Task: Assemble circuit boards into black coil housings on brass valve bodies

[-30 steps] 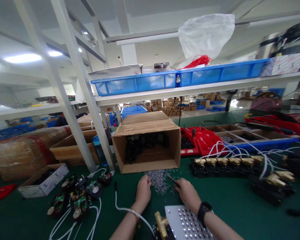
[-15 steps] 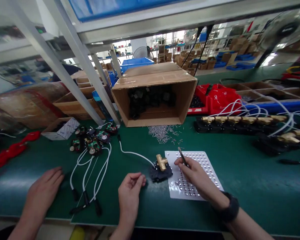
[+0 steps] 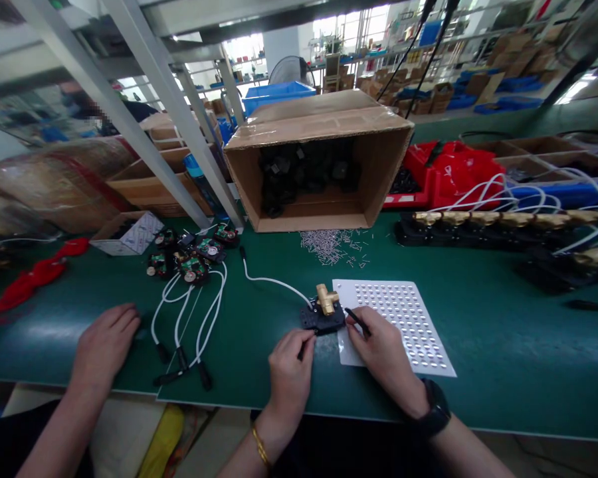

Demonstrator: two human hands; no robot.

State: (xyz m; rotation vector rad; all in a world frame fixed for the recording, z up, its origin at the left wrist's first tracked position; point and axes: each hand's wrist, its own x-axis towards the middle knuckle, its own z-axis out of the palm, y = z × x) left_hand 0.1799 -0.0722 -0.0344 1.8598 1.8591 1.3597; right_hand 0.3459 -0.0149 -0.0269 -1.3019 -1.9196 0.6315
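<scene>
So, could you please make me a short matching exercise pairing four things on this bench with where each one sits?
Things:
1. brass fitting
2. tweezers
3. pile of small pins
4. perforated plate

Places:
a. in the right hand
b. flat on the green mat, right of the brass fitting
c. on the black base, by the left hand
d. loose, in front of the cardboard box

Pairs: 1-c, 2-a, 3-d, 4-b

left hand (image 3: 290, 368): gold bracelet | right hand (image 3: 386, 352): black wristwatch | sleeves: none
</scene>
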